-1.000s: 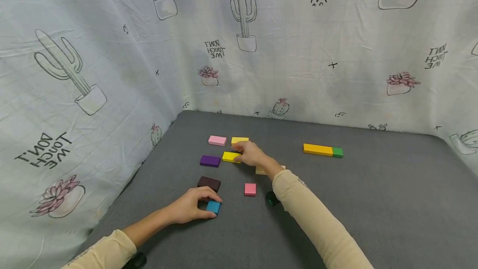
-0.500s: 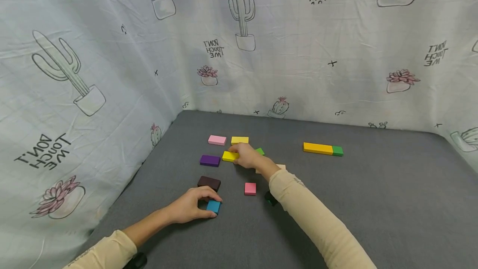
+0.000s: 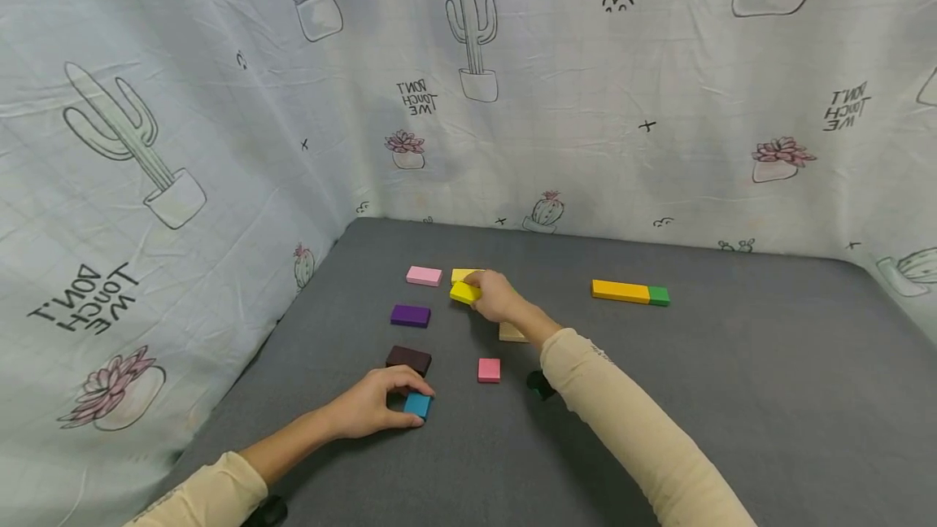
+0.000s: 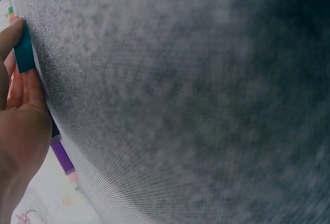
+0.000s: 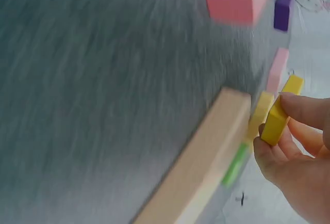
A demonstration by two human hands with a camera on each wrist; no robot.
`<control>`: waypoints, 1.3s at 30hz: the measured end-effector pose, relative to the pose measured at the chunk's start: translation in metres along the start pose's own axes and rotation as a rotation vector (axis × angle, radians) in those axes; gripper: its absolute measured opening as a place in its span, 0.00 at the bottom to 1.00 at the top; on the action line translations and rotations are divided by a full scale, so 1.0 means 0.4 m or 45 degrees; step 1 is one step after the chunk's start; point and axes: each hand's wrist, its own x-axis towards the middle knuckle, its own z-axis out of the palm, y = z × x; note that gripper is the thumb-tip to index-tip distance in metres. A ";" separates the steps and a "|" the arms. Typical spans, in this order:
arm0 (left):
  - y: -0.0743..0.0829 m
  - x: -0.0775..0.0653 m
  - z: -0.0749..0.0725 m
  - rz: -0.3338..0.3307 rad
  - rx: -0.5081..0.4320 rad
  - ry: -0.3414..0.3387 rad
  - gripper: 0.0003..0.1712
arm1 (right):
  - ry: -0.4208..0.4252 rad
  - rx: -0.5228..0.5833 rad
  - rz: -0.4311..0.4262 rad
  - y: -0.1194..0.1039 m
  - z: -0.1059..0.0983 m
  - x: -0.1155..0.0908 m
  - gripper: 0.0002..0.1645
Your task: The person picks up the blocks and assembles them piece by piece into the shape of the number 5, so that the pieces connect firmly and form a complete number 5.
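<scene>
My left hand (image 3: pixel 369 407) pinches a small blue block (image 3: pixel 417 406) between thumb and fingers on the grey table, just nearer than a dark brown block (image 3: pixel 408 359). Farther out, my right hand (image 3: pixel 499 298) holds a bright yellow block (image 3: pixel 464 293) by its end, tilted and raised, as the right wrist view shows. Right behind it lies a pale yellow block (image 5: pixel 258 120), partly covered by the hand. A bright green block (image 5: pixel 235 164) adjoins that one in the right wrist view; in the head view the hand hides it. Below the right wrist is a beige block (image 3: pixel 512 333).
A light pink block (image 3: pixel 424 276) and a purple block (image 3: pixel 410 315) lie on the left, a coral pink block (image 3: pixel 489 371) in the middle. To the right, a long orange-yellow block (image 3: pixel 620 291) meets a green block (image 3: pixel 659 296). A printed curtain (image 3: pixel 571 104) bounds the back.
The right hand has picked up the bright yellow block from beside the purple one and moved it slightly right and away. The left hand stays put on the blue block.
</scene>
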 end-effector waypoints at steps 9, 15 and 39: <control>-0.001 0.000 0.003 0.012 0.022 0.016 0.20 | 0.036 0.195 0.068 0.064 -0.088 -0.061 0.27; -0.004 0.000 0.007 0.042 0.033 0.037 0.20 | 0.047 0.160 0.122 0.119 -0.140 -0.115 0.29; 0.003 0.001 0.006 0.009 0.038 0.035 0.19 | -0.149 0.245 0.467 0.271 -0.207 -0.274 0.39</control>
